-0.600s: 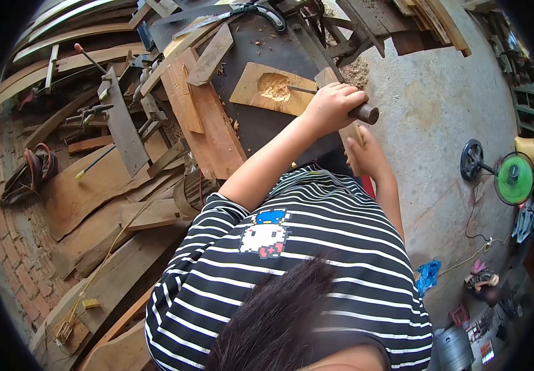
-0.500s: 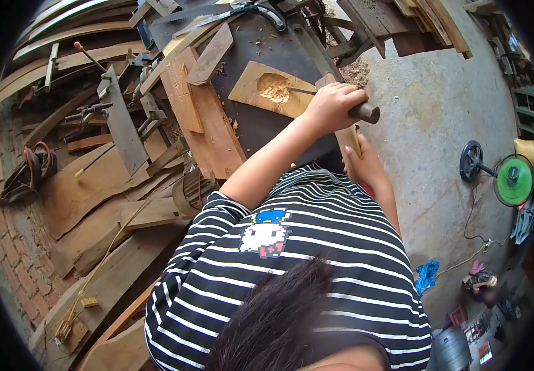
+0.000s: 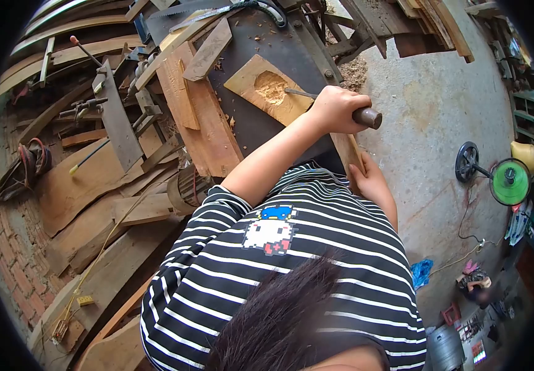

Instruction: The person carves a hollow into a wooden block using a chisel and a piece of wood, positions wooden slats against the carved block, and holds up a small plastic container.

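Observation:
My left hand (image 3: 341, 109) is wrapped round the dark wooden handle (image 3: 367, 117) of a chisel. Its thin metal blade (image 3: 300, 93) reaches left, with the tip at a rough hollow (image 3: 271, 88) cut into a pale wooden board (image 3: 283, 111). This board lies flat on a dark worktop (image 3: 251, 127). Lower right, close to my body, my right hand (image 3: 375, 185) grips a pale flat wooden bar (image 3: 345, 152), its thumb along the near face. The bar's far end passes behind my left hand and is hidden there.
Thick reddish planks (image 3: 208, 133) and a short grey offcut (image 3: 209, 49) lie left of the board. A pruning saw (image 3: 270, 9) rests at the back. Stacked timber fills the left. A green-faced fan (image 3: 510, 181) stands on the concrete floor (image 3: 428, 130); a person (image 3: 474, 281) is far off, lower right.
The wooden bar in my right hand has drawn down, so its far end no longer shows beyond my left hand. The chisel tip stays at the hollow. The whole view has shifted slightly.

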Motion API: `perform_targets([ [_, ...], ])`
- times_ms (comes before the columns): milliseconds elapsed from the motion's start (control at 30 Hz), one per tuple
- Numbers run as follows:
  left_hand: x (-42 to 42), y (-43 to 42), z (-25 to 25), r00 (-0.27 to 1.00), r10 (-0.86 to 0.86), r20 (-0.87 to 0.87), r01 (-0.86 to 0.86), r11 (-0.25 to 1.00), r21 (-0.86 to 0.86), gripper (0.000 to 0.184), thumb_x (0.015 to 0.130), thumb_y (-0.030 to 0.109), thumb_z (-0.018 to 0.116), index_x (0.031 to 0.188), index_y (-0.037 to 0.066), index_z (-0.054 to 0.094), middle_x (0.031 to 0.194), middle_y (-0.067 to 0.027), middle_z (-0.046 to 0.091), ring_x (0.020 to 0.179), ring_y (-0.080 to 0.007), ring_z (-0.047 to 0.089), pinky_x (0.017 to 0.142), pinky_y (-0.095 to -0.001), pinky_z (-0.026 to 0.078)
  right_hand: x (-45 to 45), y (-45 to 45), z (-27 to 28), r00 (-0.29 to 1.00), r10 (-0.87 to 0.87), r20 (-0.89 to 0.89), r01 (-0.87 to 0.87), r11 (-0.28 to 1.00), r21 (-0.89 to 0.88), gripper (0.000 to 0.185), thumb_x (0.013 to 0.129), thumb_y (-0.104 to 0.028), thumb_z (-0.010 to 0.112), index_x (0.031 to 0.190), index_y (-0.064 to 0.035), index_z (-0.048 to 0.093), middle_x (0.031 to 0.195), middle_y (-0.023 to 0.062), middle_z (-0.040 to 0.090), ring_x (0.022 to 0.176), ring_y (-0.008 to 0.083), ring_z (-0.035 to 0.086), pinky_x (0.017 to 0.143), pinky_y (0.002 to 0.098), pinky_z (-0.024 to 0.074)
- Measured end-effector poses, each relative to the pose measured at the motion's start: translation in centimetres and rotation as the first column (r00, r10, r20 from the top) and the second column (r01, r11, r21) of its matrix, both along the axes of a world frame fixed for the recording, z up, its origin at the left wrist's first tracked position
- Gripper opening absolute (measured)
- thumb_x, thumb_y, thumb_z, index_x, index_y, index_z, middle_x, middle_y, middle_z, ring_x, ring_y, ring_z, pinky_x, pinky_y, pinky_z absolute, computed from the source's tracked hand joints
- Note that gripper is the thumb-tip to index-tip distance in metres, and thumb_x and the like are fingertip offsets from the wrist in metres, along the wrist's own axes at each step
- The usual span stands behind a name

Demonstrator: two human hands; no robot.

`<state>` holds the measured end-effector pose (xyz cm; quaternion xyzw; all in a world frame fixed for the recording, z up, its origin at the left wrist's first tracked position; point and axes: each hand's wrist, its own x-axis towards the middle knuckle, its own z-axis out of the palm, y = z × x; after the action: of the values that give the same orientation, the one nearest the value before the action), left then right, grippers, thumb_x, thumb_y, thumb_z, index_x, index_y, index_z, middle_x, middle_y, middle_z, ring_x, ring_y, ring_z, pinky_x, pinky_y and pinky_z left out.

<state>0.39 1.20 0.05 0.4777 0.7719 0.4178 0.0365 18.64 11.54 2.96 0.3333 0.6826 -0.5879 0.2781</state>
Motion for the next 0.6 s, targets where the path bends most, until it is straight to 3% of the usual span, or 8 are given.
perform_targets([
  [33,-0.1,0.1,0.0,1.0,0.016,0.003,-0.016,1.0,-0.005,0.029,0.058,0.027,0.077,0.081,0.015,0.064,0.068,-0.0066,0.064,0.064,-0.0265,0.065,0.058,-0.0371,0.051,0.7,0.3,-1.0,1.0,0.003,0.0,-0.003,1.0,0.003,0.032,0.093,-0.016,0.056,0.12,-0.0011,0.051,0.097,0.0169,0.064,0.084,0.029,0.064,0.074,0.0366,0.0511],
  [100,-0.3,0.4,-0.3,0.999,0.035,0.008,-0.035,0.999,-0.004,0.028,0.059,0.027,0.076,0.081,0.015,0.064,0.068,-0.0065,0.064,0.064,-0.0264,0.065,0.057,-0.037,0.051,2.1,1.3,-3.1,0.96,0.091,-0.263,-0.044,0.983,0.181,0.035,0.094,-0.018,0.056,0.124,-0.002,0.049,0.092,0.0137,0.065,0.073,0.021,0.065,0.063,0.0323,0.0525],
  [133,-0.4,0.7,-0.5,0.996,0.086,-0.002,-0.085,0.996,0.029,0.027,0.059,0.027,0.076,0.081,0.015,0.064,0.068,-0.0062,0.064,0.064,-0.0263,0.065,0.057,-0.0371,0.051,2.5,1.7,-3.1,0.961,0.096,-0.26,-0.048,0.982,0.185,0.035,0.094,-0.018,0.056,0.124,-0.002,0.049,0.092,0.0137,0.065,0.073,0.021,0.065,0.063,0.0323,0.0525],
  [200,-0.5,1.5,-1.0,0.982,0.188,-0.007,-0.186,0.978,0.095,0.026,0.06,0.028,0.076,0.078,0.016,0.063,0.069,-0.0051,0.064,0.064,-0.0261,0.065,0.056,-0.0374,0.051,2.8,2.6,-2.1,0.961,-0.19,-0.201,0.206,0.977,0.063,0.03,0.096,-0.019,0.055,0.121,-0.0027,0.05,0.087,0.0109,0.065,0.066,0.0151,0.064,0.056,0.0286,0.0518],
  [333,-1.2,2.7,-1.2,0.948,0.317,-0.041,-0.312,0.946,0.091,0.026,0.061,0.033,0.075,0.076,0.015,0.061,0.069,-0.0048,0.064,0.064,-0.0262,0.065,0.055,-0.0377,0.051,1.9,4.3,3.7,0.905,-0.323,-0.276,0.353,0.934,0.064,0.025,0.098,-0.018,0.054,0.118,-0.0043,0.049,0.084,0.0098,0.063,0.065,0.0145,0.062,0.055,0.0287,0.0523],
  [433,-1.7,3.3,-1.3,0.936,0.349,-0.033,-0.348,0.936,0.053,0.026,0.062,0.033,0.074,0.077,0.016,0.062,0.07,-0.005,0.064,0.064,-0.0262,0.065,0.055,-0.0378,0.051,1.2,4.9,7.4,0.795,-0.422,-0.437,0.484,0.874,0.038,0.023,0.099,-0.02,0.05,0.115,-0.0032,0.047,0.084,0.011,0.062,0.065,0.0164,0.061,0.058,0.0303,0.0518],
  [500,-2.0,3.7,-1.5,0.931,0.366,-0.023,-0.365,0.93,0.035,0.026,0.062,0.033,0.074,0.076,0.015,0.062,0.071,-0.005,0.065,0.065,-0.0262,0.065,0.055,-0.0376,0.052,0.6,4.9,9.0,0.627,-0.495,-0.602,0.597,0.801,-0.037,0.027,0.1,-0.021,0.048,0.119,-0.0028,0.043,0.086,0.012,0.061,0.065,0.0176,0.061,0.058,0.0317,0.0515],
  [600,-2.4,4.1,-1.9,0.926,0.379,-0.006,-0.379,0.926,-0.011,0.026,0.062,0.033,0.074,0.077,0.015,0.063,0.072,-0.0047,0.066,0.066,-0.0262,0.066,0.056,-0.0374,0.052,-1.4,3.6,7.6,0.526,-0.542,-0.656,0.656,0.749,-0.093,0.028,0.101,-0.024,0.046,0.119,-0.0029,0.041,0.086,0.0124,0.06,0.066,0.018,0.061,0.058,0.0323,0.0518],
])
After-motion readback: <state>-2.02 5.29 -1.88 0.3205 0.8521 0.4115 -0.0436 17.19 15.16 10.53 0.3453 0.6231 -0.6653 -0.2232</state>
